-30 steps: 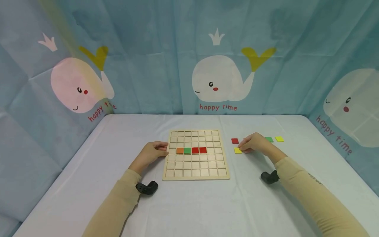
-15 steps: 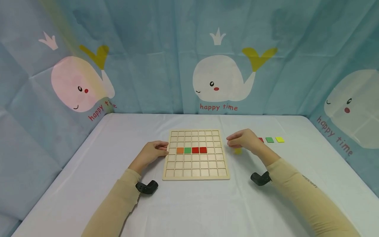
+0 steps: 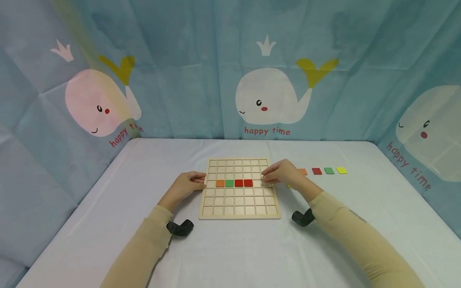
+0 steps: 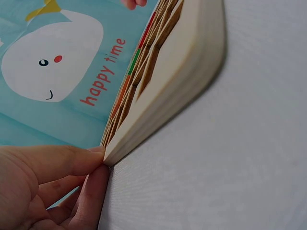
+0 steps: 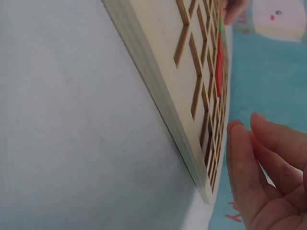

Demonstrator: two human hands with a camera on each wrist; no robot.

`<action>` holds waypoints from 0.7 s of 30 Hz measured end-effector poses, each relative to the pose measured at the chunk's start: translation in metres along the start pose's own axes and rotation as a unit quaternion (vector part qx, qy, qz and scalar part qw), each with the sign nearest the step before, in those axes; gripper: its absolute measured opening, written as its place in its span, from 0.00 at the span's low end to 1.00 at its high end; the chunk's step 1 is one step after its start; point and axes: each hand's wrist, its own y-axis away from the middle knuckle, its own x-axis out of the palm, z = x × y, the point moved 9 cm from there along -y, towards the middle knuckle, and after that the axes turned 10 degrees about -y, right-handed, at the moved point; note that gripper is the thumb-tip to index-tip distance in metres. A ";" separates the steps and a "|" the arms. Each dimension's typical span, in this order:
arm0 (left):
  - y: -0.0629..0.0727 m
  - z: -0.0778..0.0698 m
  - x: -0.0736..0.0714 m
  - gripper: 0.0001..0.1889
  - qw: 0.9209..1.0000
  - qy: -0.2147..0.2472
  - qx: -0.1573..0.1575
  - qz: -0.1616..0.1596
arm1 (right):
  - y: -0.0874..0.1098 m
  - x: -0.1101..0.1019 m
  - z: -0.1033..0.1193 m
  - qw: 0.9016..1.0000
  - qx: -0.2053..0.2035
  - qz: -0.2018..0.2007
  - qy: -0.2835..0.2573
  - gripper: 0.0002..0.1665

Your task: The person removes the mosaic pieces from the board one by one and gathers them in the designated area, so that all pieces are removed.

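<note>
A wooden grid board [image 3: 230,201] lies on the white table. One row of it holds an orange tile [image 3: 220,183], a green tile [image 3: 229,183] and two red tiles [image 3: 243,183]. My left hand [image 3: 183,185] pinches the board's left edge, thumb and finger meeting at the rim in the left wrist view. Over the right side of the board is my right hand [image 3: 282,175], its fingertips close together above the cells right of the red tiles. No tile shows at these fingertips [image 5: 240,136] in the right wrist view; I cannot tell if they hold one.
To the right of the board, an orange tile [image 3: 302,171], a red tile [image 3: 317,171], a green tile [image 3: 329,171] and a yellow tile [image 3: 341,170] lie in a row. A second yellow tile [image 3: 288,185] peeks out under the right hand. Blue whale-print cloth [image 3: 180,100] rises behind the table.
My right hand has moved left from beside the loose yellow tile to over the board's right side, uncovering loose orange and red tiles. My left hand stays at the board's edge.
</note>
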 end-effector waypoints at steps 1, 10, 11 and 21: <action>0.000 0.000 0.000 0.24 1.000 0.001 -0.001 0.000 | -0.001 0.002 0.000 1.000 -0.002 0.005 -0.003 0.17; 0.001 0.000 0.000 0.24 1.000 0.006 -0.002 0.000 | -0.006 0.019 -0.001 0.999 0.009 0.029 -0.036 0.16; 0.001 0.000 0.000 0.24 1.000 0.007 0.000 0.001 | -0.006 0.021 0.000 0.999 0.011 0.031 -0.042 0.16; 0.001 -0.002 -0.001 0.24 1.000 0.012 0.004 0.001 | -0.011 0.034 -0.002 0.998 0.018 0.034 -0.057 0.15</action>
